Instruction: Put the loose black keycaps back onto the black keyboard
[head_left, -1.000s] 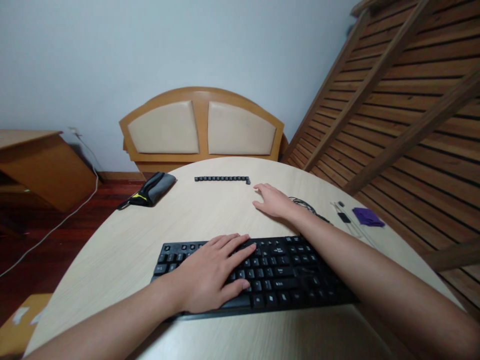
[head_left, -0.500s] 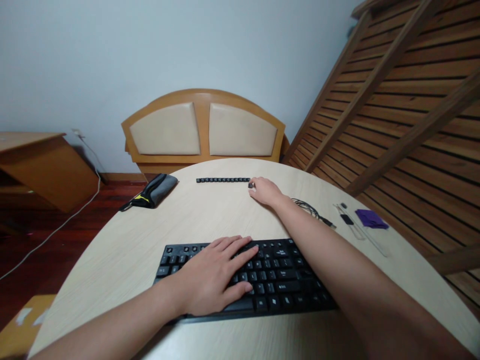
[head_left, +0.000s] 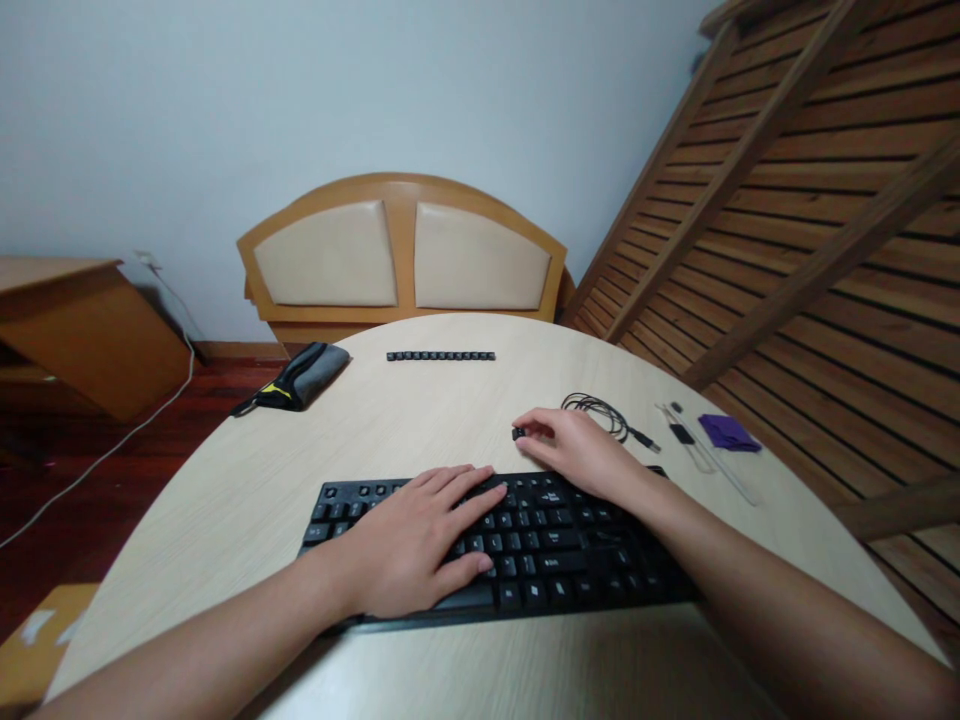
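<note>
Your right hand — grip narrow on a black keycap, just beyond the keyboard; pinch lightly by its sides. Your left hand lies spread atop the keyboard — let its weight steady it.

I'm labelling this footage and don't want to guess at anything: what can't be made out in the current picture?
All in the head view:
Keyboard: some keys hidden under the left hand; part of its right end behind the right forearm.
Held keycap: marking too small, partly covered by the right hand.
Row of keycaps: markings too small.
Wooden desk: cut off by the left edge.
</note>
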